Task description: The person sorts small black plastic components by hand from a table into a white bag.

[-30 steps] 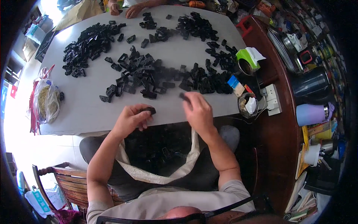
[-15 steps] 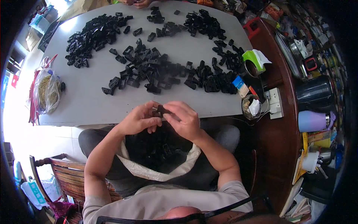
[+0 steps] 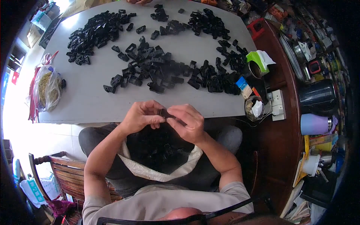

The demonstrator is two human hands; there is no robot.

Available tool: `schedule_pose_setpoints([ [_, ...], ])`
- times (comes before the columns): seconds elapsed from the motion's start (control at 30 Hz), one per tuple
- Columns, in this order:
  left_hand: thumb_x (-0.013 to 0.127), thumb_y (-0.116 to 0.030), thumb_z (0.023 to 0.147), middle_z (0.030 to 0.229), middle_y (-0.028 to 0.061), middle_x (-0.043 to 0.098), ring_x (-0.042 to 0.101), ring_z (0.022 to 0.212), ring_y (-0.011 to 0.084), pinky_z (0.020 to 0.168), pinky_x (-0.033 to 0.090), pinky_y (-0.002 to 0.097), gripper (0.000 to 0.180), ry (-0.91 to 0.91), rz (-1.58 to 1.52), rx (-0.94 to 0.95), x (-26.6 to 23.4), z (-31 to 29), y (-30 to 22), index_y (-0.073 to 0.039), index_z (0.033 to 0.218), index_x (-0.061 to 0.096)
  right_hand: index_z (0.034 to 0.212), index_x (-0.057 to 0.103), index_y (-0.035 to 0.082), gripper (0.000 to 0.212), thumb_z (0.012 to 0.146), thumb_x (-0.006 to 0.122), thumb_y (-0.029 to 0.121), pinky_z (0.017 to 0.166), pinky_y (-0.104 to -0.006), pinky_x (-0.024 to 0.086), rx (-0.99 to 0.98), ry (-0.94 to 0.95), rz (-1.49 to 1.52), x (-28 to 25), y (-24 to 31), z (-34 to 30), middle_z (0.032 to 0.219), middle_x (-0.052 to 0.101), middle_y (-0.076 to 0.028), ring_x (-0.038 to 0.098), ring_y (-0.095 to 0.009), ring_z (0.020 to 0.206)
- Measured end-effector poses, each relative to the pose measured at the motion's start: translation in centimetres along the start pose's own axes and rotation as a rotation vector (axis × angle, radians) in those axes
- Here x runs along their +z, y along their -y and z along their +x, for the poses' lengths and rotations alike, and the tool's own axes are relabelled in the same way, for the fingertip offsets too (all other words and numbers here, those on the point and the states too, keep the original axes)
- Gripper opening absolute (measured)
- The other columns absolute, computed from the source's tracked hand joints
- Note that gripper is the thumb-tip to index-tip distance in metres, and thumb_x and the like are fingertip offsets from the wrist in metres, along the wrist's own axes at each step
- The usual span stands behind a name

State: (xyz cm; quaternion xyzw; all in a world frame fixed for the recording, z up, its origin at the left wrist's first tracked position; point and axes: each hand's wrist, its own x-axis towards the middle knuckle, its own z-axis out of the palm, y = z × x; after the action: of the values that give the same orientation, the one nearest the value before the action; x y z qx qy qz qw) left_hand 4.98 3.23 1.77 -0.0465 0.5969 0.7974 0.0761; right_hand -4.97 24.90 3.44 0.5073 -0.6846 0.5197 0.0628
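Note:
Between my two hands, just past the table's near edge, is a small black plastic part (image 3: 164,113). My left hand (image 3: 143,117) pinches it with thumb and fingers from one side. From the other side my right hand (image 3: 188,122) grips it, fingertips meeting those of the left; they cover most of the part. In my lap below lies an open white sack (image 3: 150,173) with rolled edges, holding many similar black parts (image 3: 165,150). A large loose heap of black parts (image 3: 155,67) spreads over the grey table (image 3: 112,107) ahead of my hands.
More black parts lie in a far-left pile (image 3: 95,33) and a far-right pile (image 3: 210,23). At the table's left edge sits a plastic bag (image 3: 48,90). A green tissue pack (image 3: 258,60), a dark cup (image 3: 253,69) and a power strip (image 3: 277,105) stand right. Another person's hands (image 3: 139,1) show at the far edge.
My right hand has shifted slightly right and down, and the black part's angle between my fingers has changed. Both hands still hold it. The view has tilted a little.

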Motion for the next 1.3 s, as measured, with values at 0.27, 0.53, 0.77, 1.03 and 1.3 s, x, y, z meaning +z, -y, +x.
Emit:
schedule_pose_setpoints([
  [0.27,0.079,-0.008,0.097,0.092,0.0064,0.076,0.072,0.078,0.0112,0.07,0.06,0.0251,0.031,-0.023,0.003,-0.025,0.0,0.2,0.0,0.004,0.125,0.069,0.108,0.077,0.004,0.026,0.083,0.084,0.004,0.079,-0.0391,0.059,-0.046,0.04,-0.096,-0.1,-0.5,0.3,0.108,0.074,-0.009,0.071,-0.028,0.093],
  [0.53,0.076,-0.018,0.101,0.092,0.0053,0.074,0.07,0.075,0.0113,0.07,0.06,0.0264,0.028,-0.069,0.077,-0.017,0.4,0.4,-0.3,0.003,0.119,0.07,0.103,0.075,0.004,0.028,0.077,0.085,-0.001,0.075,-0.0411,0.058,-0.073,0.028,-0.195,0.7,-0.3,0.0,0.1,0.075,-0.011,0.072,-0.032,0.085],
  [0.77,0.07,-0.019,0.106,0.096,0.0038,0.072,0.068,0.081,0.0103,0.076,0.059,0.0273,0.027,-0.028,0.106,0.029,0.6,0.3,-0.2,0.001,0.124,0.068,0.111,0.074,-0.001,0.027,0.101,0.073,0.024,0.072,-0.0385,0.057,0.403,0.126,0.097,1.0,-0.6,-0.4,0.094,0.075,-0.016,0.073,-0.029,0.078],
  [1.03,0.07,-0.016,0.105,0.091,0.0049,0.072,0.067,0.082,0.0089,0.074,0.057,0.028,0.023,0.002,0.209,0.017,0.2,0.3,0.1,-0.001,0.123,0.067,0.111,0.073,-0.003,0.028,0.102,0.069,0.024,0.066,-0.0388,0.055,0.618,0.286,0.267,0.4,-1.3,-0.4,0.086,0.076,-0.017,0.073,-0.025,0.072],
  [1.3,0.073,-0.014,0.094,0.137,0.0139,0.062,0.072,0.086,0.0329,0.073,0.06,0.0434,0.045,-0.576,1.363,0.546,-0.8,2.4,-1.5,-0.013,0.138,0.063,0.112,0.075,0.005,0.023,0.097,0.074,0.022,0.078,-0.0481,0.059,0.279,-0.052,-0.464,-1.0,-4.4,0.4,0.1,0.073,-0.014,0.073,-0.04,0.088],
])
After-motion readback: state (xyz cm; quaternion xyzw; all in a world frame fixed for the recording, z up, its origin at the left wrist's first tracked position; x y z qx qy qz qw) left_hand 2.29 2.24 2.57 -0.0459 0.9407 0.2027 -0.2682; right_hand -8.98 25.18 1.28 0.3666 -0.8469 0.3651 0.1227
